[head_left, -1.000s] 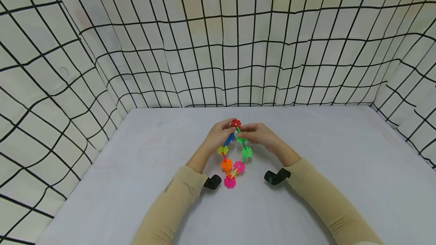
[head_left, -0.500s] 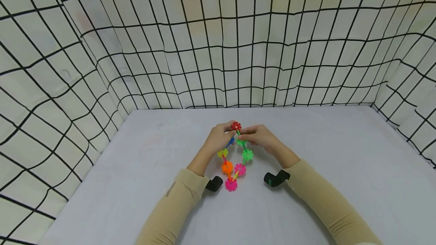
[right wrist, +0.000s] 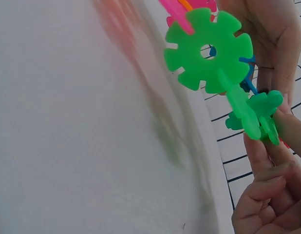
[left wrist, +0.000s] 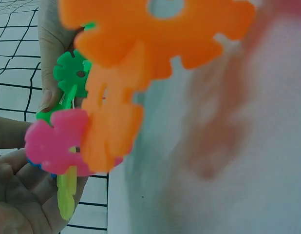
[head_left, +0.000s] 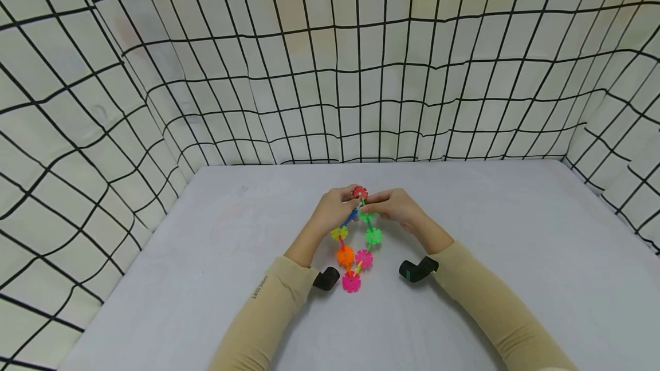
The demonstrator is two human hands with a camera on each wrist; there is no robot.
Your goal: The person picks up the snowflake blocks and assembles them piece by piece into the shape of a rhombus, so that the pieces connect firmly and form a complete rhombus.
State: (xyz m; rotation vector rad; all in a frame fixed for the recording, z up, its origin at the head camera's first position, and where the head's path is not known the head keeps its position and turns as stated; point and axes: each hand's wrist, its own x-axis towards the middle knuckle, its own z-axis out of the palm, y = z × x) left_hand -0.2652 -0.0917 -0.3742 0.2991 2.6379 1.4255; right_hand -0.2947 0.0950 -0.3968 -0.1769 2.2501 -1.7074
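Slotted plastic snowflake discs are joined edge to edge in a loop hanging between the two hands. The left hand (head_left: 330, 210) grips the top left of the loop, by the red disc (head_left: 360, 192) and the blue disc (head_left: 350, 217). Opposite it, the right hand (head_left: 397, 208) pinches a green piece just below the red one. Down the sides hang a yellow disc (head_left: 339, 233), an orange disc (head_left: 345, 256) and a green disc (right wrist: 231, 41). A pink disc (head_left: 352, 283) is lowest. Fingers partly hide the joint at the top.
A white-covered table (head_left: 154, 302) lies under the hands. Black netting (head_left: 361, 85) over white sheeting rises behind it and at both sides. Black wrist mounts (head_left: 419, 269) stick out from the beige sleeves (head_left: 263, 314).
The red disc has turned and shifted slightly right between the fingers. The loop hangs a little lower in the head view. Both hands keep their hold and nearly the same place.
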